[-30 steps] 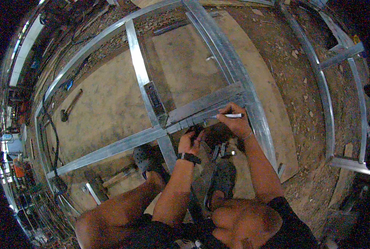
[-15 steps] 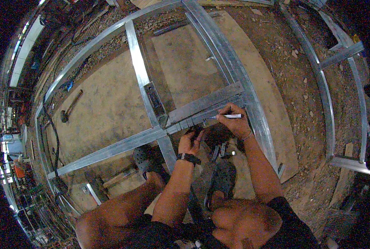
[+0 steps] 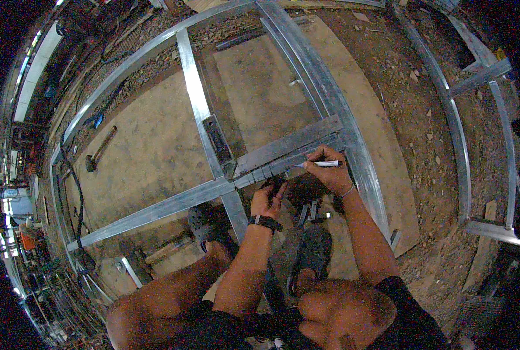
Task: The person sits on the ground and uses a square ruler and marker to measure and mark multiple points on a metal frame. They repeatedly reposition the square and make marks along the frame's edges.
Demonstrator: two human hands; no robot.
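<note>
- Marker pen (image 3: 320,164) — white-bodied, lying almost level in the right hand (image 3: 330,173), its tip pointing left onto the metal cross rail (image 3: 289,153).
- Right hand: fingers curled shut around the pen, pinching it near the middle; a thin bracelet shows at the wrist.
- Left hand (image 3: 267,199) sits just below the cross rail, fingers bent down and pressed against its lower edge beside a few dark marks on the metal; whether it grips anything there, I cannot tell. A dark wristwatch (image 3: 265,221) is strapped on that wrist.
- Cross rail meets a long upright rail (image 3: 197,99) at a joint, where a dark square-shaped tool (image 3: 219,140) lies along the upright rail.
- All of this belongs to a large metal frame (image 3: 330,99) laid flat on plywood sheets (image 3: 149,157) over bare dirt.
- Dark sandals (image 3: 207,224) on both feet stand inside the frame, the knees filling the lower edge of the view.
- Hammer (image 3: 99,150) lies on the plywood well to the left — apart from both hands.
- A second metal frame (image 3: 461,134) lies on the ground to the right.
</note>
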